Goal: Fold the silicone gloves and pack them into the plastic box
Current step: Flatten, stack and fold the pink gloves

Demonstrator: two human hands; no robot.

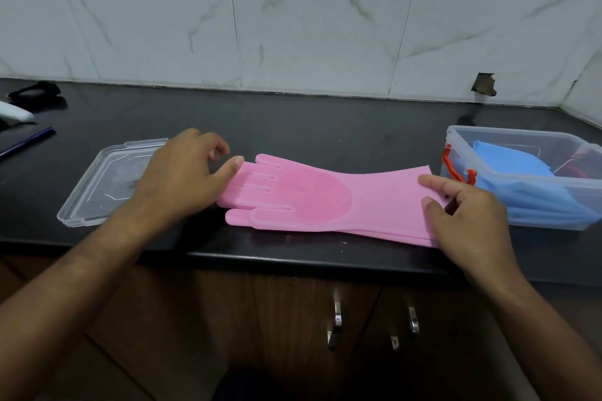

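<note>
A pair of pink gloves (325, 202) lies flat along the black worktop (293, 127), one stacked on the other, finger ends toward the left hand (182, 172) and cuffs toward the right hand (469, 215). The bristled palm of the top glove faces up.

The left hand's grip is loose: its thumb (233, 164) presses on the glove fingertips while the other fingers curl above, closed on nothing. Just left of that hand, partly under the wrist, sits a clear lid (97, 192), upturned on the worktop.

The right hand pinches the cuff end, index finger (436, 181) laid on top and thumb at the near edge, so its grip is closed on the pink silicone. Just beyond that hand, to its right, stands the clear plastic box (508, 146) with an orange latch (456, 169) on its near end. Inside it lie folded blue gloves (521, 172).

Between the two hands the gloves stretch out straight, their near edge close to the worktop's front lip.
</note>
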